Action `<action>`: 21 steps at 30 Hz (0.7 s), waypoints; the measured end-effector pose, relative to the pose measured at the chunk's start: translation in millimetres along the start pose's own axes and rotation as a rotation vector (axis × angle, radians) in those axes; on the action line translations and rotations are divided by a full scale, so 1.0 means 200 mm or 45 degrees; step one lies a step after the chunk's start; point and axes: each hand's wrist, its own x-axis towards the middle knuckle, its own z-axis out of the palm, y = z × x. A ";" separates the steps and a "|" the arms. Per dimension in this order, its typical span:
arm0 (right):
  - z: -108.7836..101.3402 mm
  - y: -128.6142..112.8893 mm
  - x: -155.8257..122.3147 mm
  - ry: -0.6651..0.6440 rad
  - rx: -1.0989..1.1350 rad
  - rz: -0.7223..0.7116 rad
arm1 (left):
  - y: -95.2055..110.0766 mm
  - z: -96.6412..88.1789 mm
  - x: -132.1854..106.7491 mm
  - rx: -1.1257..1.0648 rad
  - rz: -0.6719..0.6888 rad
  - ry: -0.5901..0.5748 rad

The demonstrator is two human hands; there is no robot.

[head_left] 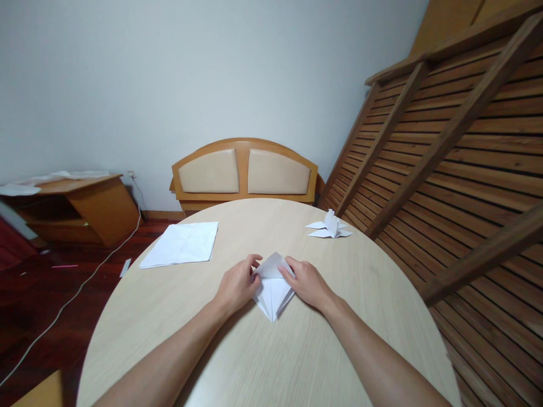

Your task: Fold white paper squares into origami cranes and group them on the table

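White paper point(271, 293), folded down to a small diamond, lying between the two hands on the desk point(271, 370), one tip towards the person, one away. Here's the right hand point(311, 282): thumb on the upper flap, fingers tucked at the edge, and that reads as a pinch on the right side. Over to the left hand point(238, 285): thumb at the left edge, forefinger curled above it with a gap; whether the hidden fingers press from below, I can't tell. Featherlight stuff, by the look of it: thin, crisp enough to keep a crease, easily torn or crumpled. The side corners seem the sound place to hold, with gentle pressure; the near tip, layers parting on its right, looks the delicate spot. And room? Plenty of it towards the person, between the forearms. The paper stack point(182, 244) lies well apart, ahead and left; the folded figure point(331, 227) stands ahead and right, near the desk's round edge, a slatted wooden panel point(449, 164) beyond.
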 end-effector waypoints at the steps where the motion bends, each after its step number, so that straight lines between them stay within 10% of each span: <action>1: 0.00 0.00 0.00 -0.008 0.009 -0.016 | 0.00 0.00 0.00 0.023 -0.012 0.006; 21: -0.01 -0.02 -0.01 -0.041 0.054 -0.068 | 0.07 0.01 -0.02 -0.129 -0.006 0.079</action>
